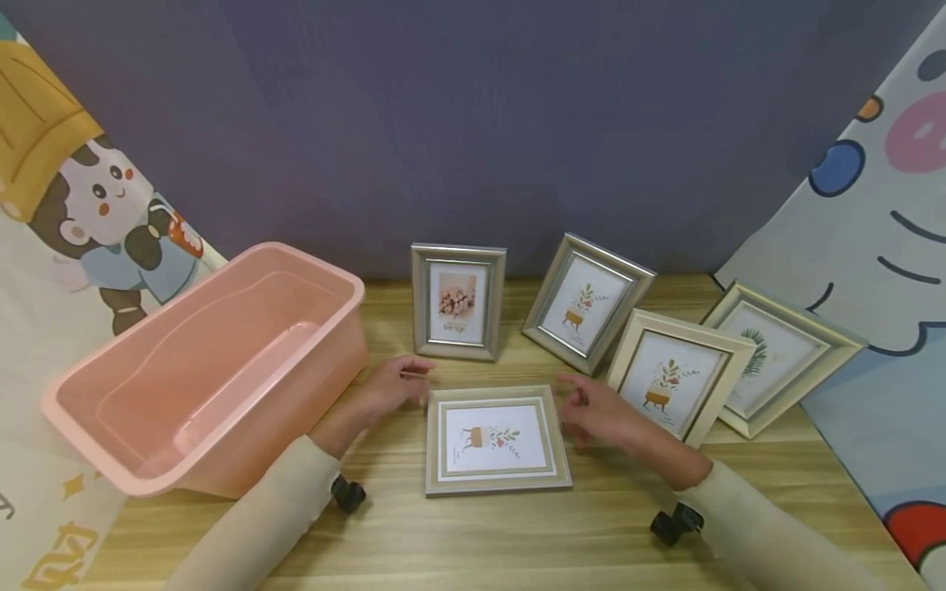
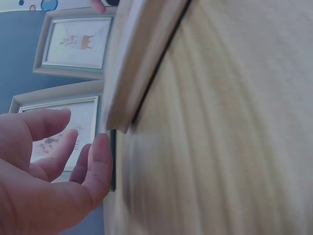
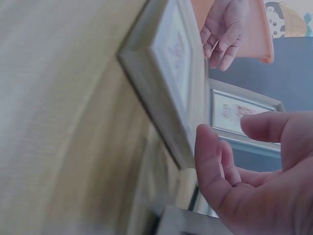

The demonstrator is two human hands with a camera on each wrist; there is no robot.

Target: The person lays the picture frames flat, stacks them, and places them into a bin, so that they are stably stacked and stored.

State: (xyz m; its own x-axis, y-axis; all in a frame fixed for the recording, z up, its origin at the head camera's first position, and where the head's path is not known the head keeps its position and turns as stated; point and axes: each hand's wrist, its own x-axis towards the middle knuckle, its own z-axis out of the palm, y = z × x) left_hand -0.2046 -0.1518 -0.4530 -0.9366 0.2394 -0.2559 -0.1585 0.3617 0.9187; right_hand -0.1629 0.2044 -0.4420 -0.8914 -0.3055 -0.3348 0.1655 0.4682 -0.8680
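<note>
Wood-grain table [image 1: 384, 542] meets a dark wall [image 1: 473, 123], with cartoon panels [image 1: 879, 263] at either side. One flat frame [image 1: 499, 439] lies between the left hand [image 1: 395, 386] and right hand [image 1: 600, 412], both half open, gripping nothing. Only the head view takes in all four standing frames [image 1: 458, 304]; the right wrist view shows that hand's thumb [image 3: 264, 126] parted from its fingers [image 3: 210, 161].

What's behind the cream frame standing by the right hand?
Behind the cream frame stands a leaf-print frame, partly covered on its left. The cream frame's own back, and whatever is directly behind it, cannot be seen.
</note>
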